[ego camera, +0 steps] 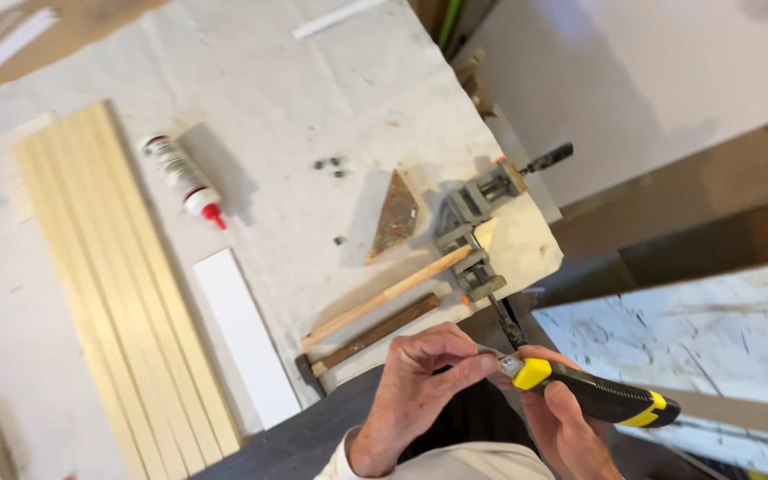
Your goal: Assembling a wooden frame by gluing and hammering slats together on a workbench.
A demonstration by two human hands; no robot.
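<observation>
Left hand had its fingertips pinched tight on the blade tip of the knife, while the right hand gripped the black-and-yellow handle, long axis running out rightward, just below the corner clamp.

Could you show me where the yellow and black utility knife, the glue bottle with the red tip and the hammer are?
Yellow and black utility knife (597, 396), head view, on its black handle.
White glue bottle with red tip (180, 176), head view, on the bottle's body.
Wooden-handled hammer (375, 336), head view, on the handle's middle.
</observation>
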